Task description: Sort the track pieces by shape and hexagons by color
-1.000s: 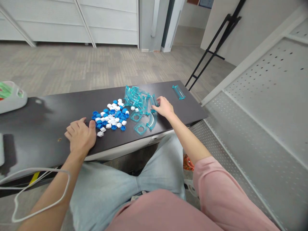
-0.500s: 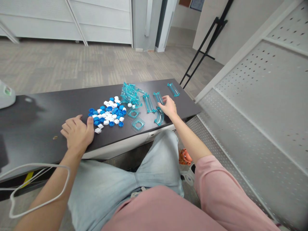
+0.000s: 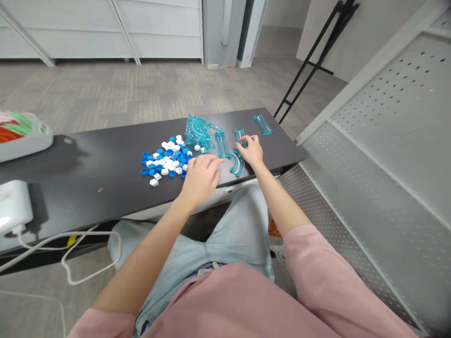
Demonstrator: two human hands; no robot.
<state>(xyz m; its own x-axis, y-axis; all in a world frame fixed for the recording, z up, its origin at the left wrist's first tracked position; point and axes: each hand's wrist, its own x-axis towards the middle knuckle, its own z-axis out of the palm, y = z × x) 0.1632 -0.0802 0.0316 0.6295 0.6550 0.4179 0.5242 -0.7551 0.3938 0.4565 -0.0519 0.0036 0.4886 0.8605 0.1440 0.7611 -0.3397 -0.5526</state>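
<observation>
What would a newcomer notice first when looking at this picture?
First, the heap of blue and white hexagon pieces in the middle of the dark table. Just right of it lies a pile of clear turquoise track pieces. The left hand hovers by the near edge, and the right hand touches a curved track piece.

The curved track pieces (image 3: 238, 163) are clear, glossy turquoise plastic; beside them, the small caps (image 3: 165, 161) are opaque blue and white plastic. The tabletop (image 3: 105, 159) under them looks dark, smooth, semi-matt.
</observation>
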